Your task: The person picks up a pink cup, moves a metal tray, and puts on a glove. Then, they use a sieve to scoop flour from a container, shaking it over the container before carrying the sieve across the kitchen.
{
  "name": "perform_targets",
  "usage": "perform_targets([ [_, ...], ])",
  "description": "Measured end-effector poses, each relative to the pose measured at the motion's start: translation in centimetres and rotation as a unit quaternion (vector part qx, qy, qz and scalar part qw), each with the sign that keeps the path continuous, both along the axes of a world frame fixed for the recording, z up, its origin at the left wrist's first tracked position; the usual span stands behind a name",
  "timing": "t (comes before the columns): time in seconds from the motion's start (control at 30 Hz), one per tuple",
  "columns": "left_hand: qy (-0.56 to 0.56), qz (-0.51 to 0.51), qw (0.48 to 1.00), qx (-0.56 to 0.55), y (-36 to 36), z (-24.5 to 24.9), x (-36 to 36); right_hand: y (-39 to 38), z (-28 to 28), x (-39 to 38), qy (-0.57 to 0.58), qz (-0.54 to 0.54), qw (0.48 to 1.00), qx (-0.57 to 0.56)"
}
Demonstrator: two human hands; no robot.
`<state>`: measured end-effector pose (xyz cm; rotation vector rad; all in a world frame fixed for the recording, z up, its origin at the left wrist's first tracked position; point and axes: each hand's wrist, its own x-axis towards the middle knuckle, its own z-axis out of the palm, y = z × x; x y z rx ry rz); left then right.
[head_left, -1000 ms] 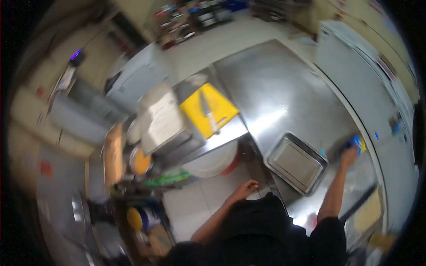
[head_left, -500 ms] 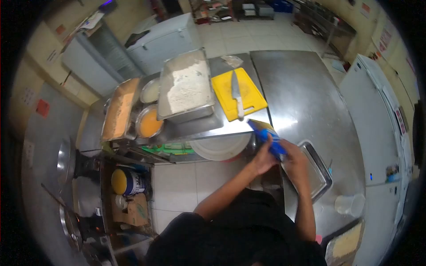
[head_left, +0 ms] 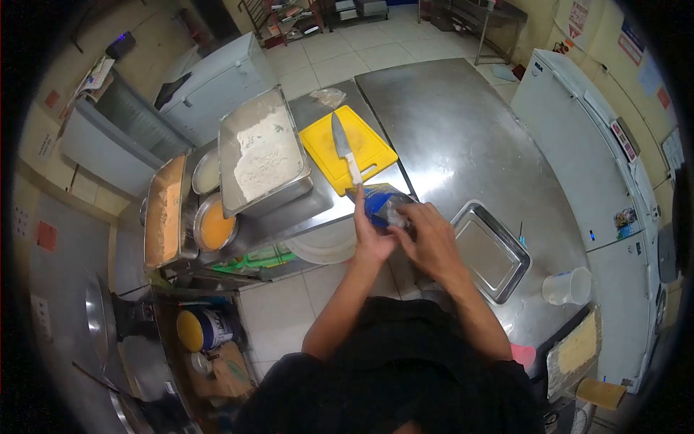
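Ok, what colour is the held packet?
The packet is mostly blue, clearest in the head view.

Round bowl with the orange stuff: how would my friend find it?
Find the steel counter, then the big metal tray of white powder. Just left of it in the picture, look below the upper bowl for the lower bowl. Its bright orange filling sets it apart: the upper bowl's is pale, and the orange-filled tray farther left is rectangular.

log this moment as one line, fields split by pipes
left hand: holding blue-and-yellow packet | right hand: holding it too | nearby: white-handled knife on yellow cutting board; metal tray on steel counter
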<state>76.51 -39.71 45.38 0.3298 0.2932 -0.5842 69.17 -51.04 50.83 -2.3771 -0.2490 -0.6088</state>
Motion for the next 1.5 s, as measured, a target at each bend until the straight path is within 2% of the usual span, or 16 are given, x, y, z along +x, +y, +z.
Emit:
perform_targets([
  [0.03, -0.008, 0.018, 1.0, 0.025, -0.2, 0.8, -0.3, 0.5, -0.2, 0.4, 0.003, -0.045, 0.998, -0.044],
  [0.07, -0.016, 0.036, 0.998, 0.049, -0.3, 1.4, -0.5, 0.7, -0.4, 0.6, 0.004, -0.058, 0.998, -0.034],
  [0.17, -0.012, 0.021, 1.0, 0.003, 0.0, 2.0, -0.4, 0.7, -0.5, 1.2, 0.021, -0.089, 0.996, -0.002],
  [0.23, -0.012, 0.026, 0.999, 0.019, 0.0, 2.4, -0.4, 0.6, -0.1, 1.3, 0.055, -0.099, 0.993, 0.024],
  [0.33, 0.016, 0.051, 0.998, 0.04, -0.4, 1.4, 0.0, 1.5, -0.3, 1.7, 0.018, -0.122, 0.991, -0.056],
  [0.43, 0.012, 0.051, 0.998, 0.025, -1.0, 1.7, -0.1, 1.4, -1.8, 2.7, 0.014, -0.121, 0.989, -0.086],
  [0.53, 0.004, 0.026, 1.0, 0.009, -1.0, 2.3, 0.3, 0.5, -1.3, 2.5, -0.049, -0.108, 0.993, 0.017],
  [0.63, 0.01, 0.006, 1.0, 0.013, -1.0, 3.5, 0.1, -0.8, -0.5, 2.0, -0.013, -0.113, 0.993, 0.027],
  [0.73, 0.007, -0.001, 1.0, 0.019, -1.5, 4.7, -0.4, -1.7, 1.2, 1.3, -0.012, -0.063, 0.993, 0.103],
  [0.87, 0.005, -0.016, 1.0, 0.007, -2.0, 3.8, 0.3, -2.3, 1.1, 0.5, -0.061, -0.042, 0.983, 0.167],
  [0.93, 0.021, -0.01, 0.999, 0.039, -2.4, 4.8, 0.0, -2.8, 0.0, 0.0, -0.077, -0.032, 0.976, 0.202],
  [1.13, 0.009, -0.029, 0.999, 0.024, -2.9, 4.6, -0.1, -3.2, -1.0, -1.7, 0.004, -0.076, 0.937, 0.342],
  [1.27, 0.015, -0.034, 0.998, 0.051, -3.2, 4.8, -0.6, -4.3, -1.4, -2.1, -0.03, -0.11, 0.988, 0.107],
  [1.33, -0.001, -0.029, 0.998, 0.049, -3.6, 3.9, -0.7, -3.5, 0.6, -2.5, -0.075, -0.153, 0.985, -0.041],
  [1.43, -0.038, -0.014, 0.998, 0.049, -3.9, 3.5, -0.9, -2.4, 1.2, -2.5, -0.136, -0.145, 0.977, -0.081],
  [1.5, -0.042, -0.002, 0.997, 0.061, -4.0, 3.7, -1.1, -2.5, 0.3, -1.6, -0.122, -0.109, 0.982, -0.093],
])
